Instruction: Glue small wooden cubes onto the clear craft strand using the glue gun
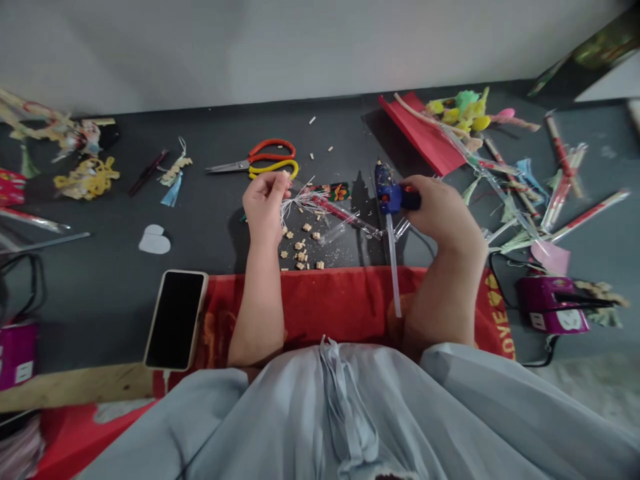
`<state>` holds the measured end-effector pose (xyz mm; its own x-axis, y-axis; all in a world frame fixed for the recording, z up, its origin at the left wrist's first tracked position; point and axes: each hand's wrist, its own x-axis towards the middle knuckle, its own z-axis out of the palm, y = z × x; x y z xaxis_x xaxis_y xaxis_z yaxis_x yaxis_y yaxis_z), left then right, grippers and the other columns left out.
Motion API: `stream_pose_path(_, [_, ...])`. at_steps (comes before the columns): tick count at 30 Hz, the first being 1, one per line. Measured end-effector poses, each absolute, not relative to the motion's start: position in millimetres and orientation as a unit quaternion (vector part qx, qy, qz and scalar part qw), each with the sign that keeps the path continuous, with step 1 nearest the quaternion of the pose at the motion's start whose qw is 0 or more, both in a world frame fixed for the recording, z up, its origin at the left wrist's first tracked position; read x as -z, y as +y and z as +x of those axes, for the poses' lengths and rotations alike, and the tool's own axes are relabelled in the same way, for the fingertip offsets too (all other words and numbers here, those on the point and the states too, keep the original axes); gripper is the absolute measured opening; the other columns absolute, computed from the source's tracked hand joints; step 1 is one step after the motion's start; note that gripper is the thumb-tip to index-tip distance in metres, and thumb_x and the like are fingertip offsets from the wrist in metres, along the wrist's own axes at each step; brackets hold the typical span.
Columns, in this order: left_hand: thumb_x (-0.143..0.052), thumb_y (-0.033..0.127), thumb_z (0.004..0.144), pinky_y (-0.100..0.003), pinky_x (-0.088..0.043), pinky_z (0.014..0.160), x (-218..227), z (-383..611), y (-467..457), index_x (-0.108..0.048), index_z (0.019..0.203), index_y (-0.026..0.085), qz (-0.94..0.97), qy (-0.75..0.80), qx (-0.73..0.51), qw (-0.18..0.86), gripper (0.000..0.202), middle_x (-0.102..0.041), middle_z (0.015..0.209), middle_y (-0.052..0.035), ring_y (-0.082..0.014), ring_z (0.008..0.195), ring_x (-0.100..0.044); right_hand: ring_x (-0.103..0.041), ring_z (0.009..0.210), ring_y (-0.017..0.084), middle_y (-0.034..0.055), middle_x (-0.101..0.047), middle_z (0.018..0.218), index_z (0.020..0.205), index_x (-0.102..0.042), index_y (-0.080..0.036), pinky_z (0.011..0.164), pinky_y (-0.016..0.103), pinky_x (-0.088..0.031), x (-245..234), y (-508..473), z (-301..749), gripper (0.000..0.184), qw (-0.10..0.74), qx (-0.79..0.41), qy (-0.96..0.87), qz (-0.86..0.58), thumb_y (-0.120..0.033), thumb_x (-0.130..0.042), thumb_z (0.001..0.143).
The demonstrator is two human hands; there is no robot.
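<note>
My right hand (440,208) grips a blue glue gun (389,195) by its handle, nozzle pointing to the far side. From its back end a long translucent glue stick (393,267) sticks out toward me. The fingertips of my left hand (267,205) are pinched together; what they hold is too small to make out. Beside those fingers a bundle of thin white strings (301,204) fans out over the table. Just beyond lie scissors (273,157) with one red and one yellow handle loop. Several small pale wooden pieces (300,247) are scattered between my hands.
A phone (173,320) with a cable lies at the front left. A white paper cutout (155,240) is above it. Red paper (425,137), yellow and green fuzzy pieces (467,113) and wrapped sticks (563,173) crowd the right. A purple box (553,303) stands nearby.
</note>
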<state>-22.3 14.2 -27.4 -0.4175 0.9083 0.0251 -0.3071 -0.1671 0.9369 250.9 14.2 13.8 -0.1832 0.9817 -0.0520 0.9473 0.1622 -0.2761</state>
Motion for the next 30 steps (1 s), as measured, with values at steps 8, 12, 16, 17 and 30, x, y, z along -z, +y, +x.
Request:
stream_pose_path(8, [-0.075,0.028,0.070,-0.016,-0.045,0.054,24,-22,15,-0.067,0.066,0.020,0.296,0.472,-0.701,0.445,0.012,-0.065,0.063,0.0029,-0.0026,0.053,-0.052,-0.059,0.103,0.033,0.0173,-0.066,0.104,0.119,-0.062,-0.015,0.083,0.044,-0.048,-7,12,250,0.051,0.002,-0.101,-0.767,-0.634,-0.010,-0.049,0.070])
stream_pose_path(12, [-0.077,0.032,0.069,-0.017,-0.047,0.054,22,-21,14,-0.066,0.067,0.020,0.293,0.495,-0.691,0.438,0.016,-0.064,0.062,0.0026,-0.0037,0.053,-0.053,-0.057,0.107,0.034,0.0184,-0.065,0.105,0.117,-0.062,-0.012,0.088,0.047,-0.045,-23,4,240,0.049,-0.009,-0.079,-0.745,-0.662,-0.009,-0.051,0.070])
stream_pose_path(16, [-0.079,0.034,0.067,-0.017,-0.046,0.054,24,-22,14,-0.067,0.067,0.019,0.290,0.472,-0.703,0.447,0.019,-0.062,0.062,0.0023,-0.0034,0.052,-0.052,-0.059,0.098,0.031,0.0154,-0.066,0.097,0.107,-0.064,-0.014,0.085,0.043,-0.046,-38,2,213,0.034,0.029,-0.084,-0.773,-0.628,-0.015,-0.051,0.076])
stream_pose_path(17, [-0.078,0.034,0.067,-0.018,-0.046,0.055,25,-22,14,-0.066,0.068,0.020,0.294,0.474,-0.699,0.448,0.019,-0.062,0.062,0.0025,-0.0036,0.052,-0.052,-0.060,0.094,0.029,0.0135,-0.067,0.093,0.103,-0.064,-0.016,0.082,0.041,-0.046,-40,3,203,0.029,0.040,-0.097,-0.792,-0.602,-0.017,-0.050,0.078])
stream_pose_path(30, [-0.071,0.027,0.076,-0.019,-0.047,0.058,23,-22,13,-0.065,0.068,0.020,0.310,0.487,-0.692,0.433,0.012,-0.061,0.061,0.0032,-0.0043,0.055,-0.055,-0.061,0.084,0.025,0.0132,-0.070,0.098,0.091,-0.068,-0.015,0.069,0.034,-0.039,-19,25,110,0.026,-0.024,-0.127,-0.876,-0.465,-0.019,-0.044,0.082])
